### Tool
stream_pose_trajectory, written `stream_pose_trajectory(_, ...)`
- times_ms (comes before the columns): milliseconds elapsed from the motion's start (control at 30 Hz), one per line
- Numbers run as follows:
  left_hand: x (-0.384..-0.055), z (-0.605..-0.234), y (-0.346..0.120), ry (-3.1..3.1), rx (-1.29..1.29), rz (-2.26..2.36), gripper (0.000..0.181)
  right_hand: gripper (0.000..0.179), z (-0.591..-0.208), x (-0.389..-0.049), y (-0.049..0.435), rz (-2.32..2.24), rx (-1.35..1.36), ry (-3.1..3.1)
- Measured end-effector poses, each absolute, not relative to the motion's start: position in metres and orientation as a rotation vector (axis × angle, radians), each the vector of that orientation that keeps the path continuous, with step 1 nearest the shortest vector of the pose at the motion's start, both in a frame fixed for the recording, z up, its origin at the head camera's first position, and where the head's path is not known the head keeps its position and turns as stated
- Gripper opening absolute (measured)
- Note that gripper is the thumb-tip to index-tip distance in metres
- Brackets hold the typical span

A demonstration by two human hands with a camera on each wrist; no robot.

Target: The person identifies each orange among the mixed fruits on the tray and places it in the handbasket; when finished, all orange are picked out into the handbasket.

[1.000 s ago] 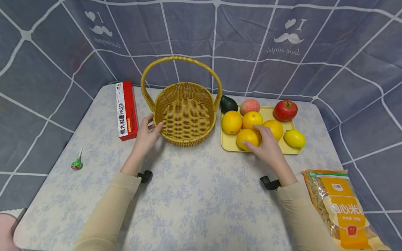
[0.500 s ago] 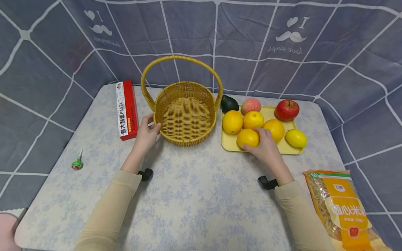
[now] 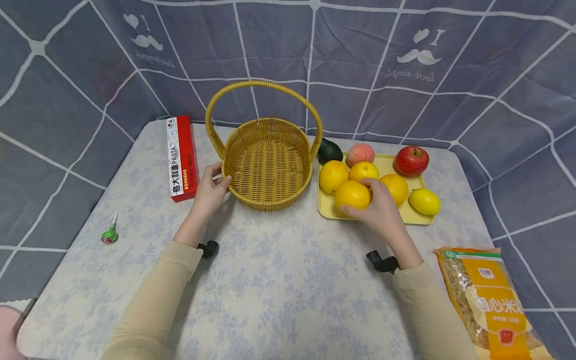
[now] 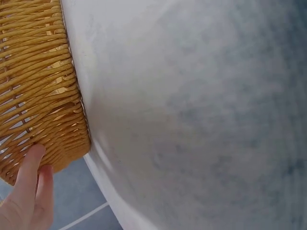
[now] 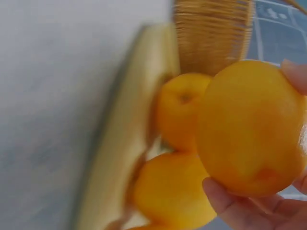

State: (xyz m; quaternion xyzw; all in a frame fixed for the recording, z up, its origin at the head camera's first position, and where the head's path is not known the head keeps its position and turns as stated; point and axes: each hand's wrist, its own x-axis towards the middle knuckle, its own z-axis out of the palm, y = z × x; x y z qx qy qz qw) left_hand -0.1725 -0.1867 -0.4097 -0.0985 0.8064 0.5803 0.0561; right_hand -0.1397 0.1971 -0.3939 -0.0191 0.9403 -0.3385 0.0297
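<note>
Above the yellow tray (image 3: 329,212), my right hand (image 3: 381,210) grips an orange (image 3: 352,195) between thumb and fingers. In the right wrist view the held orange (image 5: 252,129) is raised over other oranges (image 5: 180,189) lying on the tray. At the left side of the round wicker basket (image 3: 270,202), my left hand (image 3: 210,192) holds the rim, thumb over the edge and fingers against the outer wall. The left wrist view has fingers (image 4: 31,167) touching the woven side. No fruit lies in the basket, whose tall handle stands upright.
An avocado (image 3: 330,151), a peach (image 3: 360,153), a red apple (image 3: 411,160) and a lemon (image 3: 425,201) lie on or by the tray. A pasta box (image 3: 182,157) and a lollipop (image 3: 110,232) are at left, a pasta bag (image 3: 490,300) at right.
My right hand has taken hold of the front orange and lifted it slightly up and to the left. The left hand stays at the basket's rim.
</note>
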Motion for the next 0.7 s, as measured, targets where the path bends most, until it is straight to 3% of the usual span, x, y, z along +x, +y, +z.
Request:
stream_pose_trajectory(333, -0.175, -0.408, -0.185, 2.419, -0.3, 1.786, 0.056, 0.08, -0.36, -0.171, 0.134, -1.308, -0.249, 2.823)
stream_pose_trajectory(700, -0.174, -0.407, -0.184, 2.396, -0.357, 1.797, 0.055, 0.077, -0.366, -0.21, 0.052, -1.319, -0.445, 2.696)
